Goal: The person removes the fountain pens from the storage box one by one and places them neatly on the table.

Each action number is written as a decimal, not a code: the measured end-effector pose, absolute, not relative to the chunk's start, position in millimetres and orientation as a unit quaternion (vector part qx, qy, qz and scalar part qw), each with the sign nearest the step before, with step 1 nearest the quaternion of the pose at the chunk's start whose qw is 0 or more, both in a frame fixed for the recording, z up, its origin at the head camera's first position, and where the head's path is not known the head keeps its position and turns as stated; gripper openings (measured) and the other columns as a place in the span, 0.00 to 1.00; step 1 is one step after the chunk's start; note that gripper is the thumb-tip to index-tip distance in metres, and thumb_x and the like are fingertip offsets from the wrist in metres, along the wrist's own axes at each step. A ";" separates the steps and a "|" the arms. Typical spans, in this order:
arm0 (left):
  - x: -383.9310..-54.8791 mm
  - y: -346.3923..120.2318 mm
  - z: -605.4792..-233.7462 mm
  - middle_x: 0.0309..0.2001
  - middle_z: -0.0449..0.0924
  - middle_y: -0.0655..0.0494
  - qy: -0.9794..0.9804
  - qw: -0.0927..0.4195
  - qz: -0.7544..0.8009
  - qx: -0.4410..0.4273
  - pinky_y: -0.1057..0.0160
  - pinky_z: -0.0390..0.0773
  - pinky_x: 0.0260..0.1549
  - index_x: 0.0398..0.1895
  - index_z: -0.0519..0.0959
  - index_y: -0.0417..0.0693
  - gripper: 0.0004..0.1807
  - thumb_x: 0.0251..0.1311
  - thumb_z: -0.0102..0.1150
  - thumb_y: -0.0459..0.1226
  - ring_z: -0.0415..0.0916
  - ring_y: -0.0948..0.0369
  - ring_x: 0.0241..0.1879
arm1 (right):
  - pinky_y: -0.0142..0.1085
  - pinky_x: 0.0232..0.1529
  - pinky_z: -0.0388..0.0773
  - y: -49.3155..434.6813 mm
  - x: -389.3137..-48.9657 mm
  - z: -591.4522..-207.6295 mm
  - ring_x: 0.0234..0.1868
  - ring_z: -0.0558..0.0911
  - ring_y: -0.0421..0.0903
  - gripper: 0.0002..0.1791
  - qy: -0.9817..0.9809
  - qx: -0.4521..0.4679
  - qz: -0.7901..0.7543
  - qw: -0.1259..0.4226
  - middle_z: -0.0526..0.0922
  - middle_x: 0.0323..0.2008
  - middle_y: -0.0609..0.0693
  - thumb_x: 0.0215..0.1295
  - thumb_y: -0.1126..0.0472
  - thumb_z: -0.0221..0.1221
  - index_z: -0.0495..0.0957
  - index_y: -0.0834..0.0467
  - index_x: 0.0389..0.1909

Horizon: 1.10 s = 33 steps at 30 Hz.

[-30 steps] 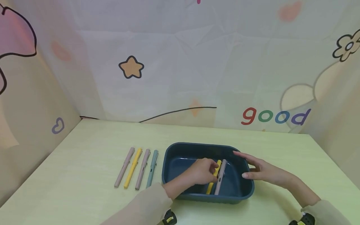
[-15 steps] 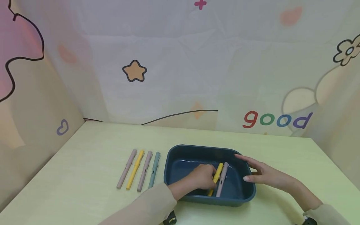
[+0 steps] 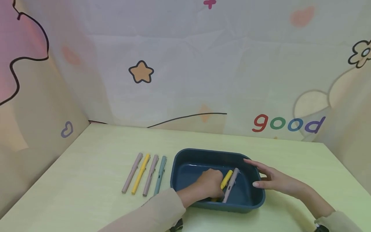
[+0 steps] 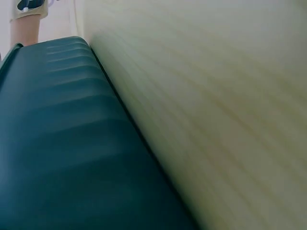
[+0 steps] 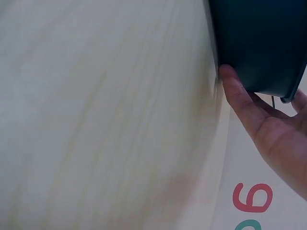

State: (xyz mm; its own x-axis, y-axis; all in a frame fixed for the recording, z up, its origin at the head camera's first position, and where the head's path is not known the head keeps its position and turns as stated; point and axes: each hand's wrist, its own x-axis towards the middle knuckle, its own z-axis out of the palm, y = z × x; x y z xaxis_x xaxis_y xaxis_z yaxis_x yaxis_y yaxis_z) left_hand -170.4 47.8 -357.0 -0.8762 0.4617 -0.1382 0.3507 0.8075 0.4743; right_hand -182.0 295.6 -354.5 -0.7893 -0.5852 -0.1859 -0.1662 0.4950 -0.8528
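Note:
Inside a dark blue plastic basin (image 3: 191,154), my left hand (image 3: 210,183) is curled low over a yellow pen (image 3: 226,179) and holds it. The fingertips are hidden behind the back of that hand. Close along the pen's right side lies a grey-pink pen (image 3: 231,185), tilted likewise. My right hand (image 3: 278,183) holds the basin's right end, the thumb at the rim's inner side. In the right wrist view a finger (image 5: 240,98) lies along the outer wall. The left wrist view shows just the basin's ribbed outer wall (image 4: 72,120), without the left hand.
Left of the basin, a row of pens lies on the pale table (image 3: 101,161): a grey-pink pen (image 3: 132,173), a yellow pen (image 3: 141,174), another grey-pink pen (image 3: 150,175) and a teal pen (image 3: 160,175). A printed cloth backdrop (image 3: 185,80) stands behind.
My left hand has sunk lower over the yellow pen. Both pens in the basin now slant a little more to the right. The right hand keeps its place on the basin.

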 end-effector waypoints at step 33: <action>-188.1 -16.9 -325.8 0.30 0.80 0.51 0.866 0.104 0.446 0.202 0.69 0.79 0.22 0.52 0.75 0.35 0.26 0.45 0.66 0.29 0.78 0.62 0.26 | 0.58 0.53 0.66 295.8 -180.3 -354.0 0.64 0.40 0.74 0.37 0.830 -0.218 -0.458 0.231 0.38 0.69 0.67 0.64 0.62 0.52 0.46 0.52 0.70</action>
State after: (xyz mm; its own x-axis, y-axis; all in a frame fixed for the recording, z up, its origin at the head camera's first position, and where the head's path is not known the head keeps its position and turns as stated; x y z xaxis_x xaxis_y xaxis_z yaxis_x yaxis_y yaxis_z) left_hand -188.1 -16.9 -325.8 -0.8964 0.4433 0.0002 0.2577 0.5208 0.8139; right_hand -180.3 295.8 -354.0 -0.7979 -0.5743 -0.1833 -0.1505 0.4842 -0.8619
